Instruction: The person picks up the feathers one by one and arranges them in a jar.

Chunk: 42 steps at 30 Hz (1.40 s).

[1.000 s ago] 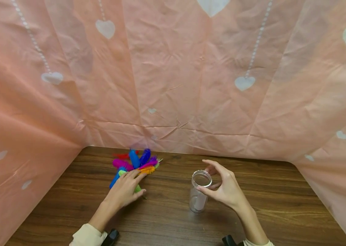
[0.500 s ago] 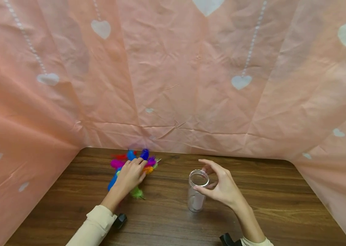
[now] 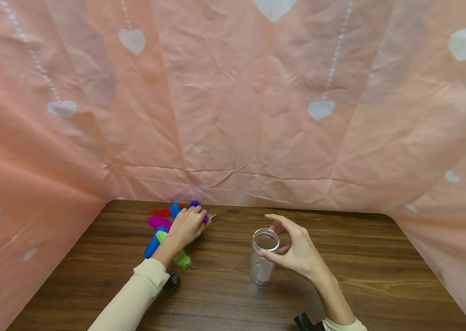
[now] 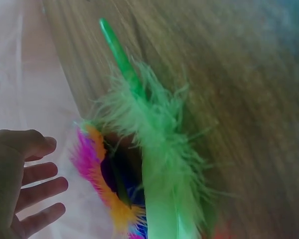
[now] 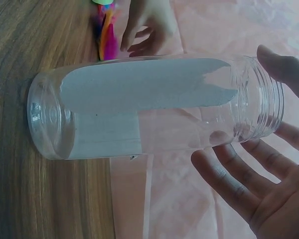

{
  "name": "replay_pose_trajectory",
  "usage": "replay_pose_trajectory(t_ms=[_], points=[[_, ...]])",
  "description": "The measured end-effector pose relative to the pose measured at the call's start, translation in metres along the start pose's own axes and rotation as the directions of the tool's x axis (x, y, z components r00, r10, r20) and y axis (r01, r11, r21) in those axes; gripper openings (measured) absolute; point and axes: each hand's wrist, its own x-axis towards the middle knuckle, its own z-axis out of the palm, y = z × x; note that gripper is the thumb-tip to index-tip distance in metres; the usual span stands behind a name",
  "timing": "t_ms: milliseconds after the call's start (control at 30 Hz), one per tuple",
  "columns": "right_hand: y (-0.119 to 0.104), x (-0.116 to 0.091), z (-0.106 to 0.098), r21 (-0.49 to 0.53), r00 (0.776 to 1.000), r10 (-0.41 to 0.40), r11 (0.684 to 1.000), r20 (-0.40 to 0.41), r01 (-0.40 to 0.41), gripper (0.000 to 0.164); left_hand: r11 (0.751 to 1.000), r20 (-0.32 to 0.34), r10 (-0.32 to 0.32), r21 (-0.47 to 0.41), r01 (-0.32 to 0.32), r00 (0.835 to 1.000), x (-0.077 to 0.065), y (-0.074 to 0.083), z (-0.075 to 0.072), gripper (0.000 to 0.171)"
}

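Note:
My left hand (image 3: 187, 225) is over a spread of bright feathers at the back left of the table, fingertips reaching down at the far side. In the left wrist view this hand (image 4: 27, 184) has loosely bent fingers with nothing between them, beside an orange feather (image 4: 122, 211). A large green feather (image 4: 164, 169) lies closer to that camera. Magenta (image 3: 159, 222) and blue (image 3: 152, 247) feathers show left of the hand; others are partly hidden under it. My right hand (image 3: 299, 255) holds a clear, uncapped jar (image 3: 258, 259) round its threaded neck, thumb at the rim. The jar stands upright.
The wooden table (image 3: 361, 266) carries the jar and feathers. A pink sheet (image 3: 224, 115) with white hearts hangs round its back and sides. A pale label (image 5: 149, 82), torn at one end, sticks to the jar. Black wrist mounts (image 3: 172, 283) sit below both hands.
My left hand has moved forward and right across the feathers, uncovering the green one nearer me. The right hand stays at the jar. The view has shifted slightly.

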Motion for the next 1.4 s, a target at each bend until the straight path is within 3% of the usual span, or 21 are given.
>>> replay_pose_trajectory(t_ms=[300, 733, 1033, 1200, 1400], points=[[0.001, -0.001, -0.001, 0.002, 1.000, 0.015, 1.000, 0.011, -0.015, 0.079, 1.000, 0.069, -0.013, -0.021, 0.014, 0.998, 0.009, -0.001, 0.012, 0.018], [0.000, 0.000, -0.002, -0.006, 1.000, 0.009, 1.000, 0.003, -0.009, 0.079, 0.998, 0.060, -0.004, -0.060, 0.007, 0.998, 0.018, 0.002, 0.019, 0.014], [-0.001, 0.001, -0.003, -0.011, 1.000, 0.009, 1.000, 0.010, -0.008, 0.079, 0.995, 0.127, -0.037, -0.087, 0.049, 0.991, 0.018, 0.003, 0.022, 0.014], [-0.001, 0.001, -0.003, -0.005, 1.000, 0.015, 1.000, 0.013, -0.015, 0.079, 0.984, 0.168, -0.083, -0.141, 0.108, 0.982, 0.018, 0.003, 0.024, 0.019], [0.000, -0.001, -0.003, -0.003, 1.000, 0.021, 1.000, 0.010, -0.021, 0.080, 0.976, 0.148, -0.101, -0.178, 0.127, 0.984, 0.016, 0.002, 0.029, 0.025]])
